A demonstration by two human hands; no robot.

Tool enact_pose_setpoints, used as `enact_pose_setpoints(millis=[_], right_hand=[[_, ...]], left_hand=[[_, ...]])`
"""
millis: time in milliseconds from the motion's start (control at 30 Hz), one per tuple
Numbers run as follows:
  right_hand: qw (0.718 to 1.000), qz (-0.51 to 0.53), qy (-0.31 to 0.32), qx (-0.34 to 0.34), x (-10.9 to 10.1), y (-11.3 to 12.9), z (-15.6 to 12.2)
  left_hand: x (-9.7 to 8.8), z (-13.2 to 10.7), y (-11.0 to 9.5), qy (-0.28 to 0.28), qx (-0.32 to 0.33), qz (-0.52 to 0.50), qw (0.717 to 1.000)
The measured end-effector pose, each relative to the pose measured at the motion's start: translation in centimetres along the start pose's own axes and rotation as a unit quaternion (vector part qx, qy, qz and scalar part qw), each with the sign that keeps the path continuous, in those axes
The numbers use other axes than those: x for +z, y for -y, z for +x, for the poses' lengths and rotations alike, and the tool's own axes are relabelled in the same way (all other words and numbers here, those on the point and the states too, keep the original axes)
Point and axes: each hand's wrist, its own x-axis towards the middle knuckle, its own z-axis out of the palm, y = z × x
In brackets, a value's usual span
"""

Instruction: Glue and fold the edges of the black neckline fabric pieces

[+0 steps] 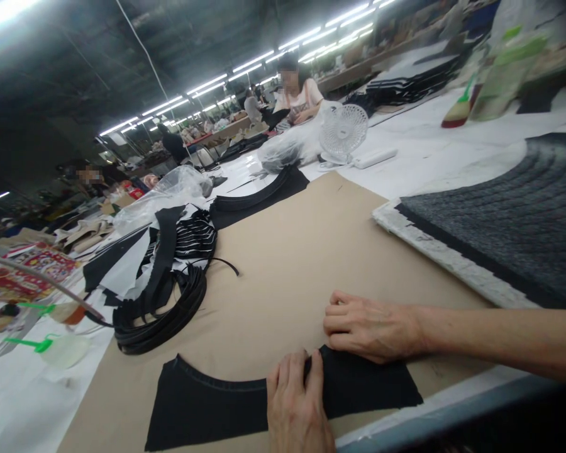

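A black fabric piece point(212, 406) with a concave curved top edge lies flat on tan board near the front of the table. My left hand point(299, 402) rests over its middle, fingertips bent down together at the curved edge. Just to the right, my right hand point(372, 327) lies over the upper edge of the same piece with its fingers curled into the palm. Whatever those curled fingers hold, if anything, is hidden. A narrow folded band runs along the left part of the curve.
Coiled black strips point(165, 321) and stacked black-and-white pieces point(193, 236) stand left. At right, a board carries dark ribbed material point(500, 207). A small white fan point(343, 132), green-nozzled bottles point(457, 110) and plastic bags point(165, 192) sit around. Another person point(297, 94) sits farther back.
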Motion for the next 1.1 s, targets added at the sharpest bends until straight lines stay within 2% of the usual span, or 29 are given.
enact_pose_setpoints(millis=[133, 267, 367, 533, 767, 867, 1000, 1100], right_hand=[[0.999, 0.028, -0.009, 0.044, 0.0, 0.3, -0.1], [0.986, 0.108, -0.016, 0.125, -0.4, 0.2, -0.5], [0.975, 0.150, -0.013, 0.163, -0.9, -0.2, -0.7], [0.971, 0.168, 0.013, 0.170, -1.3, -1.1, -0.7], [0.973, 0.163, 0.022, 0.161, -1.3, -1.3, -0.6], [0.977, 0.152, 0.022, 0.148, -1.4, -1.2, -0.9], [0.989, 0.103, 0.007, 0.110, -1.2, -1.1, -1.7], [0.991, 0.087, -0.007, 0.098, -1.2, -1.1, -2.1]], left_hand=[[-0.1, 1.8, -1.5, 0.002, -0.066, -0.084, 0.994], [0.0, 3.5, -2.6, 0.066, -0.147, -0.127, 0.979], [0.0, 4.2, -2.5, 0.108, -0.170, -0.171, 0.965], [0.0, 4.8, -2.4, 0.121, -0.165, -0.212, 0.956], [0.4, 4.5, -2.7, 0.120, -0.142, -0.207, 0.961], [1.4, 3.4, -3.1, 0.109, -0.113, -0.156, 0.975], [3.0, 1.4, -3.7, 0.049, -0.063, -0.045, 0.996], [3.4, 0.7, -3.9, 0.021, -0.039, -0.004, 0.999]])
